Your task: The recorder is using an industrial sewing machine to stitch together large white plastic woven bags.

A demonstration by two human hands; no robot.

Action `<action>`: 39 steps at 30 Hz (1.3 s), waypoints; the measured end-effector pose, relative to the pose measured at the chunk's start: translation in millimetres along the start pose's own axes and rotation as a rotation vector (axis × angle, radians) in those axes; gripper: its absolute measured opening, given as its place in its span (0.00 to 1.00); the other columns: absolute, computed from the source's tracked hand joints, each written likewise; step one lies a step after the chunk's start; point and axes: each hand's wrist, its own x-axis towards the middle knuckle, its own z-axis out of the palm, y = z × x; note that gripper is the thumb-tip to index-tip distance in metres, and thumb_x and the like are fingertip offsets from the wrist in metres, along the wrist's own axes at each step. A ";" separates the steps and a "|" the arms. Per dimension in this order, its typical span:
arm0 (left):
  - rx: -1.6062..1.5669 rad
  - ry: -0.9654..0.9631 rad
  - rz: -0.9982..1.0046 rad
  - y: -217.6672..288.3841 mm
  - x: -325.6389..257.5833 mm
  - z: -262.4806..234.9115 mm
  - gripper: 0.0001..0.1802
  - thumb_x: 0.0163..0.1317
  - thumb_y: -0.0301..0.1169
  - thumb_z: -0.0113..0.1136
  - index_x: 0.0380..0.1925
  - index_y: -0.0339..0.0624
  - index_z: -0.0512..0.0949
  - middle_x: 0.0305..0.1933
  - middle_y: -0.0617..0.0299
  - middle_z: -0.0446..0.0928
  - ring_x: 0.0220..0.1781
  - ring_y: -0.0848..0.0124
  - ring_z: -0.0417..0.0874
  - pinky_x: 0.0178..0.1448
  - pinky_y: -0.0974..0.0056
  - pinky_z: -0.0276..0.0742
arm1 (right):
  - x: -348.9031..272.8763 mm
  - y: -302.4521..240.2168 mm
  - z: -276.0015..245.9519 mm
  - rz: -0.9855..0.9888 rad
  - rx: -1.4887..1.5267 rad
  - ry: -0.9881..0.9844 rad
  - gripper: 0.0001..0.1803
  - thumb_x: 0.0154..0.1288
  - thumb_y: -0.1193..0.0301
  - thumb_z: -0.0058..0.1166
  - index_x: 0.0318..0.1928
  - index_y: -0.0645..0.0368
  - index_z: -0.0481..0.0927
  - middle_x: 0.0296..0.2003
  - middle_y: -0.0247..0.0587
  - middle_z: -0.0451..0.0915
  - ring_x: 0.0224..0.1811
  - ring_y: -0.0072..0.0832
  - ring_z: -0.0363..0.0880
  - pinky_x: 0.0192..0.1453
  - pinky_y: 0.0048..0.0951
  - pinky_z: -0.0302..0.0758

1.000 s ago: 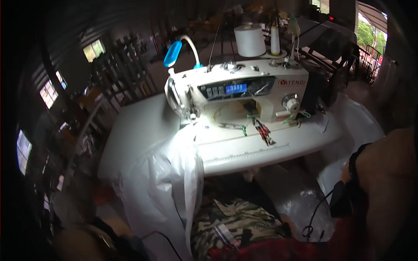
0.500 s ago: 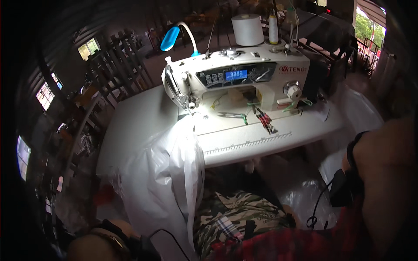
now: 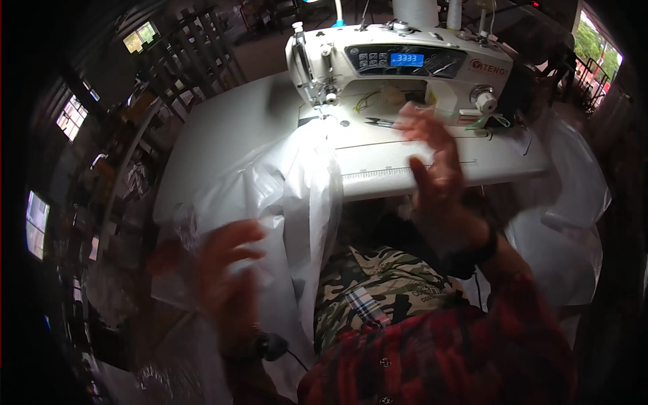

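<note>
Pale sewing table (image 3: 226,131); hands (image 3: 233,273) (image 3: 440,172) newly in view, apart, loosely spread, left before white sheet (image 3: 293,175).

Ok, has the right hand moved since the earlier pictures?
Yes, leftward: the right hand, whose wrist was right of the handwheel before, is now left of it.

A shirt (image 3: 439,351) is showing red-black checks
Sheeting (image 3: 300,169) is showing white near the left fingers (image 3: 236,234); beyond the right fingers (image 3: 429,128), a screen (image 3: 407,59) is glowing blue.
</note>
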 end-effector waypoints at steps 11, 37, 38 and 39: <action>0.534 -0.133 -0.613 -91.6 -150.1 37.3 0.19 0.58 0.23 0.59 0.51 0.36 0.75 0.43 0.47 0.79 0.45 0.50 0.81 0.48 0.53 0.76 | -173.1 23.0 72.7 1.368 0.505 -0.745 0.29 0.62 0.51 0.65 0.49 0.64 0.78 0.38 0.37 0.78 0.39 0.22 0.72 0.42 0.25 0.71; 1.007 -0.114 -0.123 -40.5 -12.9 -72.7 0.14 0.51 0.16 0.50 0.39 0.33 0.78 0.39 0.52 0.79 0.44 0.53 0.77 0.51 0.56 0.72 | -122.2 7.6 110.0 0.182 -0.383 -1.461 0.06 0.51 0.73 0.57 0.27 0.63 0.83 0.26 0.52 0.84 0.32 0.46 0.86 0.34 0.43 0.81; 1.037 -0.126 -0.100 -35.6 -11.6 -73.4 0.15 0.51 0.16 0.51 0.40 0.34 0.78 0.39 0.53 0.79 0.45 0.52 0.76 0.53 0.54 0.71 | -120.4 1.1 103.0 0.208 -0.253 -1.401 0.07 0.53 0.70 0.58 0.28 0.63 0.81 0.24 0.52 0.82 0.31 0.49 0.84 0.34 0.46 0.80; 1.040 -0.121 -0.106 -37.2 -15.3 -75.2 0.15 0.51 0.16 0.51 0.40 0.34 0.78 0.39 0.53 0.79 0.45 0.52 0.76 0.53 0.54 0.71 | -115.3 -10.4 95.8 0.225 -0.118 -1.341 0.09 0.55 0.68 0.59 0.29 0.62 0.78 0.22 0.53 0.80 0.29 0.52 0.82 0.34 0.49 0.78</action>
